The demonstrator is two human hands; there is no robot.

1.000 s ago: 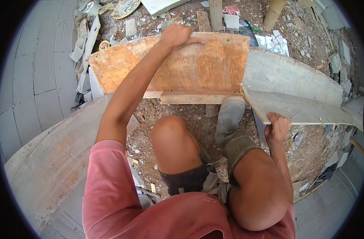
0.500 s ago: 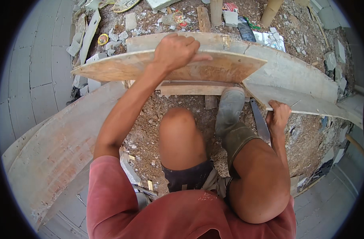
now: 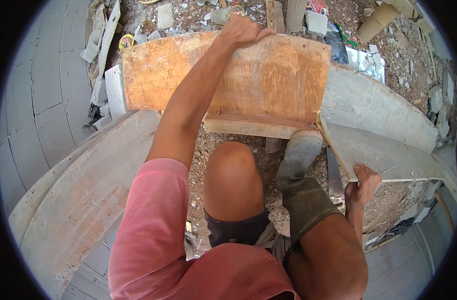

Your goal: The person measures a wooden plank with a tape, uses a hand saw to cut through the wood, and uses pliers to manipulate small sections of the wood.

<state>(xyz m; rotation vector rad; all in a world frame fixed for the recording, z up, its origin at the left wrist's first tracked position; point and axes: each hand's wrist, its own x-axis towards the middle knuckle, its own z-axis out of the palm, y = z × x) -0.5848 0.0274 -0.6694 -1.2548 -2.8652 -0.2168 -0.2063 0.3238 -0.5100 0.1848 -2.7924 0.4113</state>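
My left hand is closed over the far top edge of an orange-brown plywood board, with the thumb along the edge. The board's stained face is turned toward me, and a wooden strip runs along its near lower edge. My right hand grips the near edge of a grey plywood board, fingers on top and the rest of the hand below. Beside that board, a saw blade lies on the dirt, partly hidden. My boot is against the wooden strip.
Long, curved grey boards lie on the left. Another grey board stands behind the right one. Beyond are rubble, a pale block, a tape roll and round posts. Grey paving borders the dirt.
The orange-brown board has swung away from me at its top, so more of its face shows. My left hand moved farther out with it. My right hand keeps its grip, the grey board sitting lower in view.
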